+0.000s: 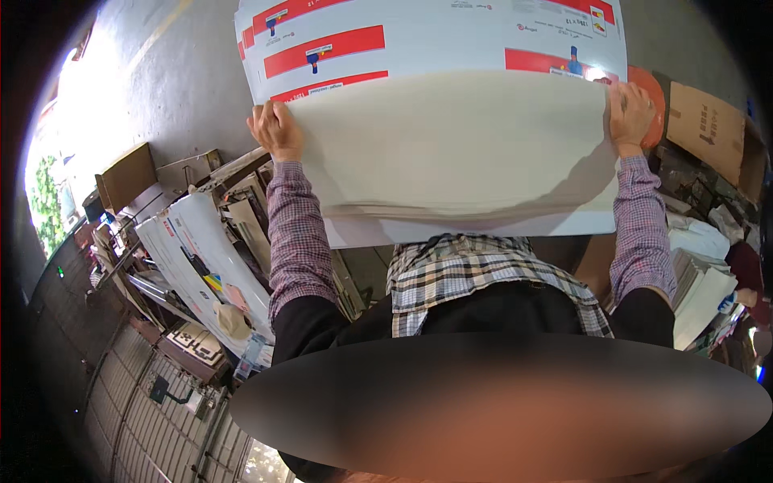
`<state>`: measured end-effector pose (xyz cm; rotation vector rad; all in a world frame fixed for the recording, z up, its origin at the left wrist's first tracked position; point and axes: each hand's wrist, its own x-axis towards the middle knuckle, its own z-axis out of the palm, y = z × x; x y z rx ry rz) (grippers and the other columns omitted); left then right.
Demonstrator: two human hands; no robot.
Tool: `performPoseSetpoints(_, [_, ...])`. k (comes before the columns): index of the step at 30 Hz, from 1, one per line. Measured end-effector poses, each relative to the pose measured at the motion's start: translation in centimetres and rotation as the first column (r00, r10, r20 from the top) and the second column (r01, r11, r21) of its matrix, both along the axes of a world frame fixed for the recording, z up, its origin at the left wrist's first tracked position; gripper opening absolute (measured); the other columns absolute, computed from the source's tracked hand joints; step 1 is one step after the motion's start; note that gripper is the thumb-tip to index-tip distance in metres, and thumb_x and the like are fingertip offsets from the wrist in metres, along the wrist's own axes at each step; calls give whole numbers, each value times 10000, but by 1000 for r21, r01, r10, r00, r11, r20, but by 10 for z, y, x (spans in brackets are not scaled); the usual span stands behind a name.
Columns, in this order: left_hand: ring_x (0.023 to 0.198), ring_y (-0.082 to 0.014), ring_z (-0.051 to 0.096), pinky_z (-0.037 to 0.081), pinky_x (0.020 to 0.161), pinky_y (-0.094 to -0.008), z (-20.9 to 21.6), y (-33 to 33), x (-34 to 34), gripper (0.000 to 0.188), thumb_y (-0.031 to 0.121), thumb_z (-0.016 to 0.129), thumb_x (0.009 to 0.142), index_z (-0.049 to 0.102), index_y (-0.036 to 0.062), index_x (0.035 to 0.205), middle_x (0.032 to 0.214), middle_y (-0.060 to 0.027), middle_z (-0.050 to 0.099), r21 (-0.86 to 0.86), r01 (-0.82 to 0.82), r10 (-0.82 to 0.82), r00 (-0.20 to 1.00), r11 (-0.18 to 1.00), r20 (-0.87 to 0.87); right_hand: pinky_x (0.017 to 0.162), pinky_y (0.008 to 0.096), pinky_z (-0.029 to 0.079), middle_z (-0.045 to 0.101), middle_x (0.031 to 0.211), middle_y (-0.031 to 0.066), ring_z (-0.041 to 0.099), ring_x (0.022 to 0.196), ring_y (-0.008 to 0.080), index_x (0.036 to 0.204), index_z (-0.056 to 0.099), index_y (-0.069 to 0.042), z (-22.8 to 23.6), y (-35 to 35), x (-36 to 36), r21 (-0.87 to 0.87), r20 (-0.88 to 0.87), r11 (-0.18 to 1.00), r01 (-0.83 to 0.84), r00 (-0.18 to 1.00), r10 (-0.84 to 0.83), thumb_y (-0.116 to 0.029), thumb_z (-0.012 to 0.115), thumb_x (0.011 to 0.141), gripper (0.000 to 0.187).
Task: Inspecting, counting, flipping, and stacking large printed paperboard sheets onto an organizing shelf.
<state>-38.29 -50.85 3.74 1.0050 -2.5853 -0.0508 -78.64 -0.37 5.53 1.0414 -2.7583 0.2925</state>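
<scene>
Now my left hand (275,131) and right hand (631,117) pinch the far corners of the pale sheet (459,149), which partly covers printed sheets (326,53); right of it stands a cardboard box (702,133), left a white panel (232,256).

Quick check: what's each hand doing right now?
Left hand: closed, holding the left far corner of the pale sheet.
Right hand: closed, holding its right far corner.

The paperboard sheet (459,149) looks smooth, matt; printed sheets (443,40) at twelve o'clock, glossy; person's sleeves (299,229), woven cloth.
</scene>
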Motion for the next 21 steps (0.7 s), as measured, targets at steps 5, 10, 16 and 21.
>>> performPoseSetpoints(5, [950, -325, 534, 361, 887, -408, 44, 2, 29, 419, 408, 448, 893, 587, 13, 914, 913, -161, 617, 203, 24, -5, 996, 979, -92, 906, 455, 390, 636, 1061, 46, 546, 1069, 264, 1042, 644, -127, 46, 26, 5, 49, 184, 998, -29, 983, 19, -374, 480, 924, 319])
performPoseSetpoints(10, [1050, -445, 547, 412, 910, -460, 107, 45, 81, 778, 659, 337, 904, 511, -97, 974, 1005, -329, 589, 419, -499, 389, 863, 759, 323, 1019, 443, 356, 549, 1205, 243, 476, 1199, 352, 1281, 515, -89, 94, 89, 44, 103, 20, 979, 177, 983, -180, -422, 452, 945, 478])
performPoseSetpoints(16, [826, -293, 578, 452, 742, -385, 154, 53, 74, 694, 603, 417, 916, 516, -84, 944, 859, -213, 588, 656, -383, 259, 924, 651, 282, 975, 330, 381, 534, 1221, 181, 500, 1149, 241, 1301, 432, 53, 155, 104, 42, 152, 816, 860, 487, 430, -388, -467, 481, 945, 632])
performPoseSetpoints(21, [689, -128, 460, 398, 612, -297, 184, 54, 83, 545, 469, 530, 922, 553, -71, 853, 699, -78, 506, 697, -413, 223, 910, 586, 350, 901, 282, 399, 576, 1145, 82, 523, 1032, 157, 1225, 542, 18, 170, 109, 49, 68, 878, 791, 608, 339, -337, -455, 571, 903, 573])
